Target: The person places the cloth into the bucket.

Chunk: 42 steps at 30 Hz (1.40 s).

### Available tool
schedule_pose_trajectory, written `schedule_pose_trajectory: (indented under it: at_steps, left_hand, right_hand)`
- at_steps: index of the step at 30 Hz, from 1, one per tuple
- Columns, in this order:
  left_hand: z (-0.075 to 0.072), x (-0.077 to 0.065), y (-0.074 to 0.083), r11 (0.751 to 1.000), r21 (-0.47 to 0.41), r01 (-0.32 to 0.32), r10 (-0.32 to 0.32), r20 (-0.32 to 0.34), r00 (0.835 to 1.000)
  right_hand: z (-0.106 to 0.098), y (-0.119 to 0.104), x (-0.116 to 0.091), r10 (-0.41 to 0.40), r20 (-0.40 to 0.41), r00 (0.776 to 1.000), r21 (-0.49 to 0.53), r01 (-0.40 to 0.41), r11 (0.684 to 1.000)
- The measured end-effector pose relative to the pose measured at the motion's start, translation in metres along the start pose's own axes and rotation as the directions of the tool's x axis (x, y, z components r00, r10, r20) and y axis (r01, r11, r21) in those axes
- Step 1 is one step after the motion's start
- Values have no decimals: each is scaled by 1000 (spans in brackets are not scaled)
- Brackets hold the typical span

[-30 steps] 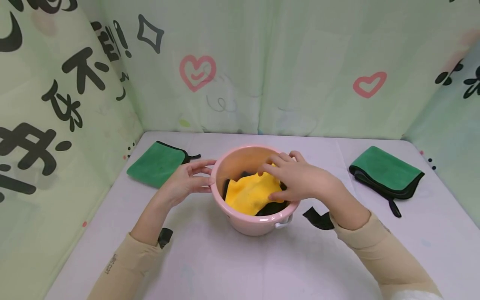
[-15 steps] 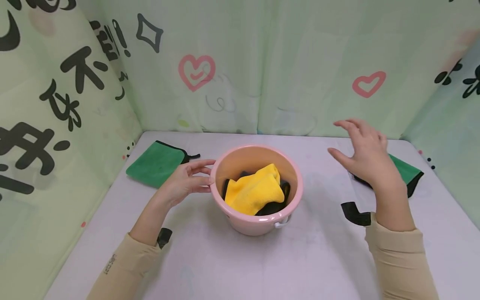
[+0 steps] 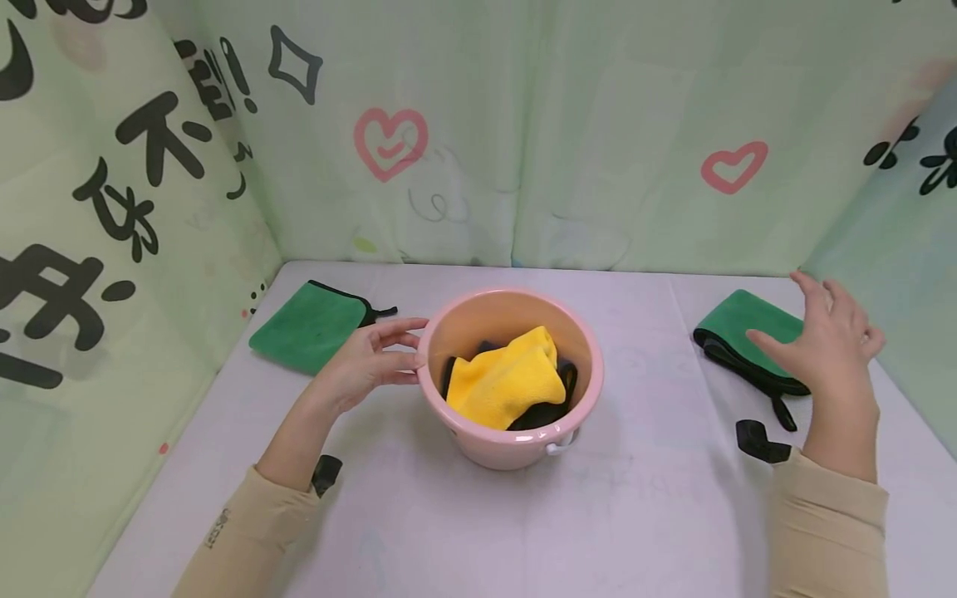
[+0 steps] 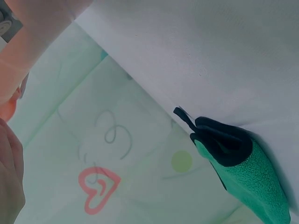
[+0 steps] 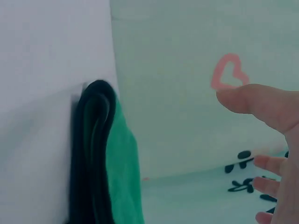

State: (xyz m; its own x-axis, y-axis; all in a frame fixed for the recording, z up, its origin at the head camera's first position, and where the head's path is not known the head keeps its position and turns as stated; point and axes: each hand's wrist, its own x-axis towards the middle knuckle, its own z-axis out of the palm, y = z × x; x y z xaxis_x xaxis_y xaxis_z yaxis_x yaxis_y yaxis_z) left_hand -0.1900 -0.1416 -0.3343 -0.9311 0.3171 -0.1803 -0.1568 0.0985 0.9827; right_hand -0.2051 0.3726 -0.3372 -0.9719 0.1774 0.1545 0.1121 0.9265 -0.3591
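A pink bucket [image 3: 503,448] stands at the table's middle, a crumpled yellow cloth [image 3: 508,378] with black edging inside it. My left hand [image 3: 374,363] rests its fairly straight fingers against the bucket's left rim. Over at the right, my right hand [image 3: 836,345] hovers with fingers spread, holding nothing. Below and beside it lies a folded green cloth [image 3: 748,320] with black trim and a loop, its fold also visible in the right wrist view. Behind my left hand lies another folded green cloth [image 3: 310,328], black-edged, whose folded end [image 4: 252,177] shows in the left wrist view.
A pale cloth-covered table [image 3: 463,531] carries everything. Light green printed curtains [image 3: 613,124] rise along its back and both sides. A white handle joint [image 3: 562,444] sticks out at the bucket's front right.
My right hand has come away from the yellow cloth in the bucket and moved right, over the right green cloth. My left hand and the bucket stay in place.
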Motion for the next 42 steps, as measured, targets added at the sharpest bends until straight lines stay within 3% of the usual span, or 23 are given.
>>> schedule_pose_trajectory:
  at_steps: [9,16,28,42]
  left_hand:
    - [-1,-1,-1,1000,-13,-5,5,9,1000]
    - [-1,-2,-1,1000,-1,-5,5,5,1000]
    - [-1,-3,1,1000,-2,-11,11,8,1000]
    - [0,-2,0,1000,2,-10,10,-1,1000]
  right_hand:
    - [20,47,-1,72,122,990,-57,-65,996]
    - [37,66,4,44,226,973,-86,-25,996]
    - [52,80,13,45,288,956,-63,-28,998]
    - [56,77,19,78,308,948,-82,-56,995]
